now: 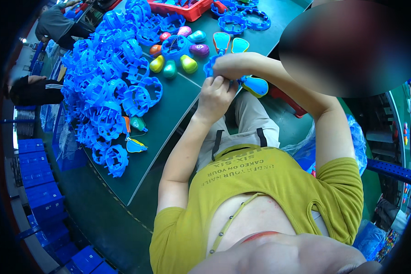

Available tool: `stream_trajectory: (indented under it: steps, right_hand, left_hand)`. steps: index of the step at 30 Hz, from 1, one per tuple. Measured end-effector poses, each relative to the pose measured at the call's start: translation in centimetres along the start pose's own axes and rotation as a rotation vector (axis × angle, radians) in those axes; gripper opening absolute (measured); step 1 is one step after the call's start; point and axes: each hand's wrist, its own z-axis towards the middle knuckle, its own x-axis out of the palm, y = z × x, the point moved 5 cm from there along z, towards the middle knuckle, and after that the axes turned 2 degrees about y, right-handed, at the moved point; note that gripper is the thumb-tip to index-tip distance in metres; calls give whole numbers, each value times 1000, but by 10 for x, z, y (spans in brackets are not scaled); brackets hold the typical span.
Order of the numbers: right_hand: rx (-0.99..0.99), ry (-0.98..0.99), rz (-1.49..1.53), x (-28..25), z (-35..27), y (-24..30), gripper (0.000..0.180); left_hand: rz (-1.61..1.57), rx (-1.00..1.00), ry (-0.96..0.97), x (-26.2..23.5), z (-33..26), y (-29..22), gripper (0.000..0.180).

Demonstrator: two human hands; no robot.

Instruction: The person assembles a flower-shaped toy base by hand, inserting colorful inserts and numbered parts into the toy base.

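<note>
My left hand (213, 97) and my right hand (235, 66) meet at the table's near edge, both closed on a blue plastic ring frame (209, 67), mostly hidden by my fingers. Leaf-shaped paddles show around my right hand: one orange-rimmed (221, 42), one yellow and teal (240, 45), and one blue with a yellow rim (255, 86). How they join the frame is hidden. Left of my hands, another blue ring (175, 47) lies among several pear-shaped pieces, including a purple one (199, 50), a yellow-green one (188, 64) and a green one (170, 69).
A tall heap of blue ring frames (109, 77) covers the left of the green table (144, 160). At its near end lies a blue-yellow paddle (136, 145). Farther back stand a red crate (192, 13) and more rings (233, 23). Blue boxes (40, 171) and two people are at left.
</note>
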Motion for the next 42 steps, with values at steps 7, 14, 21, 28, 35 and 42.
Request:
stream_trajectory:
  steps: [7,14,21,28,35,42]
  right_hand:
    - [-223,4,211,-9,-9,-4,22]
    - [-79,-568,256,-76,-40,-41,23]
    - [463,-1045,122,-151,53,-315,22]
    - [401,-841,-92,-208,242,-373,34]
    - [687,-600,-137,-201,307,-444,26]
    - [139,-1686,177,-347,214,-431,27]
  left_hand:
    - [12,-20,6,-2,0,-1,16]
    - [-14,-139,94,29,-7,31,21]
    - [20,-66,182,71,-15,48,28]
    - [-55,37,192,69,-13,48,29]
    - [-95,4,100,83,-22,63,18]
    - [-107,0,120,81,-15,68,19]
